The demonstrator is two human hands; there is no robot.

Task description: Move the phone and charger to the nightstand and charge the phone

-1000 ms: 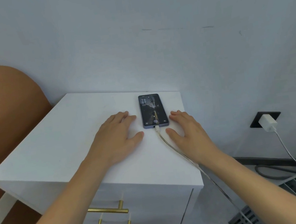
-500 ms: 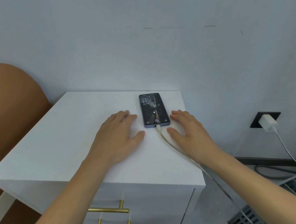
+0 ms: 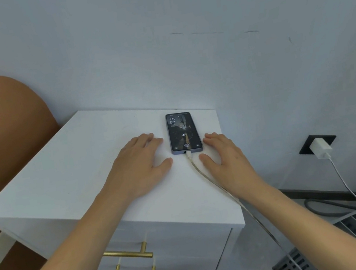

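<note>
Pale wall behind, white nightstand in front. Phone flat and face up at 1 o'clock on the top, screen lit with a charging bolt, cable plugged in at its near end, charger seated in the wall socket at 3 o'clock. Left hand and right hand flat, released, flanking the phone. Probably light, rigid, slick, breakable: best gripped by the long edges, never tugged by the limp cable.

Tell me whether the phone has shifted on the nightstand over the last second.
No. The phone keeps its place near the nightstand's back right corner.
</note>
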